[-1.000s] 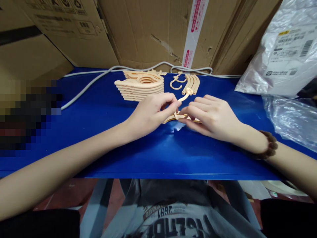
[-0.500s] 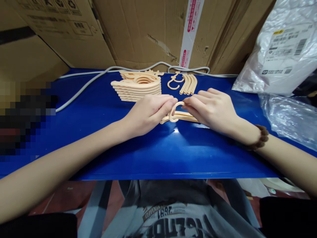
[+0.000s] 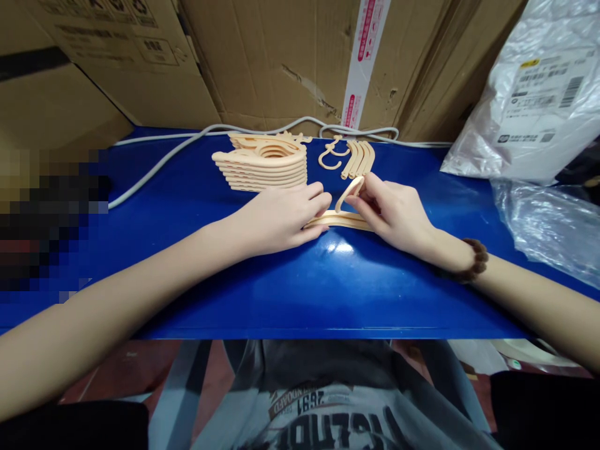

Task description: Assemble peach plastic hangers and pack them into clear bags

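In the head view my right hand [image 3: 398, 209] pinches a cream plastic hanger hook [image 3: 347, 195], its curved end slanting down to the left. Below it, cream hanger arms [image 3: 342, 219] lie across the blue table. My left hand [image 3: 285, 215] has thumb and fingers closed around the left end of these arms. The right end runs under my right hand, where it is hidden. Just behind my left hand stands a stack of folded cream hangers [image 3: 265, 169]. Loose hooks [image 3: 332, 164] and several curved hanger arms [image 3: 360, 159] lie beyond my right hand.
A pale cable [image 3: 178, 147] runs along the back of the blue table [image 3: 281, 294], in front of cardboard boxes [image 3: 262, 62]. At the right stand a silvery parcel bag [image 3: 497, 144] and a clear plastic sheet [image 3: 539, 219].
My right hand has drawn the hook up and to the right, and the hook has turned. My left hand has moved off the hook and taken hold of the hanger arms' left end.
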A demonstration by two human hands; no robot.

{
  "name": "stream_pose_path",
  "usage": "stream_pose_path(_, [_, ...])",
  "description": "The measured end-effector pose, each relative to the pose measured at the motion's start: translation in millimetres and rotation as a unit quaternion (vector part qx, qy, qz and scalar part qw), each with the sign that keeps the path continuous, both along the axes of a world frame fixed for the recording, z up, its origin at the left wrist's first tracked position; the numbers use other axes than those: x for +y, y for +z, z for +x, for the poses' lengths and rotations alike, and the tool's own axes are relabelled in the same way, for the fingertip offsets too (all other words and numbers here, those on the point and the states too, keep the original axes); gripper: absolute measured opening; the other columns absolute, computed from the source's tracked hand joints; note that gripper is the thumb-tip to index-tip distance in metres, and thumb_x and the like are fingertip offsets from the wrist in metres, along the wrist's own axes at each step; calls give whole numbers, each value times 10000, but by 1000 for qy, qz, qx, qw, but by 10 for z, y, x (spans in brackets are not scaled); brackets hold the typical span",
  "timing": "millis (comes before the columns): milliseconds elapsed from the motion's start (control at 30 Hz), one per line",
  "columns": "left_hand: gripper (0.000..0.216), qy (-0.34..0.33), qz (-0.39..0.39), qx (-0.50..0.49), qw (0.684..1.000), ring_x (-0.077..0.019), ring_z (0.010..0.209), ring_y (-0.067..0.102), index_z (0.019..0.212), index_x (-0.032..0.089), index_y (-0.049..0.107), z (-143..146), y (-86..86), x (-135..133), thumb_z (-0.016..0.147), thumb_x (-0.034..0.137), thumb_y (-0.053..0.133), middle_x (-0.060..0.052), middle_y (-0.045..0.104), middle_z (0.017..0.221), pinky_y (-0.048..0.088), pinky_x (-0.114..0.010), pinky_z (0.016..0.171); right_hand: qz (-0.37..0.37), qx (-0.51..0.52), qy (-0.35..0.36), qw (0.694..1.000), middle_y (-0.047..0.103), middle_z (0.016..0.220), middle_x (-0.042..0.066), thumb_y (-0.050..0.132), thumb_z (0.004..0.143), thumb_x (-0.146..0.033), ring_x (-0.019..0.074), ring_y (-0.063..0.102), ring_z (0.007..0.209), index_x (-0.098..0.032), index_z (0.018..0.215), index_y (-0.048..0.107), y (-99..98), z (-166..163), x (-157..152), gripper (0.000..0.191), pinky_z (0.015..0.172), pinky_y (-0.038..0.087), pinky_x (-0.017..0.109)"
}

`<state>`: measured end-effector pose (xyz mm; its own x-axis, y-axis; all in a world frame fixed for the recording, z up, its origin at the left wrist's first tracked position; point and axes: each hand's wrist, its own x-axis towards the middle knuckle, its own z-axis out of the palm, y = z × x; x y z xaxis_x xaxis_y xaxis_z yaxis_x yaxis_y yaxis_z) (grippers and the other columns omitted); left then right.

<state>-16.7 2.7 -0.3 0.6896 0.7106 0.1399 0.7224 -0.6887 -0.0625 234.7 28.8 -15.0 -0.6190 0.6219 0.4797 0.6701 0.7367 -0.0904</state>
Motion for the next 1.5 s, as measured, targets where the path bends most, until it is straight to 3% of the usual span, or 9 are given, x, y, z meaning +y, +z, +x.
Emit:
stream_pose_path(167, [177,-2,-18,-30,999,-219,921,707,1053,189,646,12,-45,15,1127,327,564,-73,720,1139,434,-312,672,-63,50,20,997,744,818,33,487,1113,-415,192,672,701,-225,1069,577,-59,-31,7,215,663,421,287])
stream_pose_path(333, [203,-13,-24,-34,999,-252,996,728,1125,161,664,35,-93,41,1137,320,539,-115,718,1198,503,-329,769,-70,21,35,997,701,756,20,535,1101,-437,171,587,639,-220,986,599,-72,-35,22,253,651,377,276])
stream_pose_path(600, [334,-11,-19,-20,1000,-301,1108,739,1335,146,695,75,-159,13,1141,367,537,-204,618,1507,549,-340,731,-136,69,83,985,620,690,-33,586,1077,-427,126,485,569,-228,878,570,-78,-47,39,282,627,343,272])
stream_pose_path(833, [224,-41,4,-56,998,-319,1223,698,1048,132,704,44,-154,42,1102,279,544,-198,682,1425,589,-401,964,-256,164,99,948,639,709,-19,699,1004,-488,115,510,609,-183,869,668,-79,-18,121,336,602,372,274])
stream_pose_path(1033, [241,-49,-6,-183,982,-274,1088,707,1024,162,656,-28,-196,132,1133,363,583,-144,744,1249,536,-375,938,-352,263,63,896,637,693,-10,808,914,-520,111,520,617,-174,844,680,-61,-36,159,375,564,374,263])
stream_pose_path(1133, [238,-47,-78,-314,945,-204,909,681,1025,170,674,-11,-185,131,1109,391,644,-61,745,1007,503,-310,820,-402,308,66,860,609,642,-32,871,870,-524,92,486,564,-186,821,658,-42,-47,184,403,520,342,251])
stream_pose_path(1267, [232,-32,-237,-504,830,-137,844,658,971,173,685,46,-109,85,995,383,778,-16,727,936,505,-236,764,-415,346,72,838,593,630,-38,890,859,-497,77,461,565,-183,796,670,-43,-42,222,388,517,316,237])
stream_pose_path(1400, [200,15,-330,-566,755,-110,802,655,958,166,709,74,-53,71,922,313,839,-8,734,903,521,-215,761,-421,362,66,829,589,628,-38,924,832,-496,73,460,562,-177,799,705,-68,-25,245,388,519,322,233])
stream_pose_path(1500, [315,14,-372,-599,709,-107,761,627,930,163,749,77,-71,103,878,429,910,-8,720,856,520,-216,725,-422,366,66,827,600,632,-33,946,815,-486,74,471,561,-175,816,735,-79,-15,251,376,515,334,228])
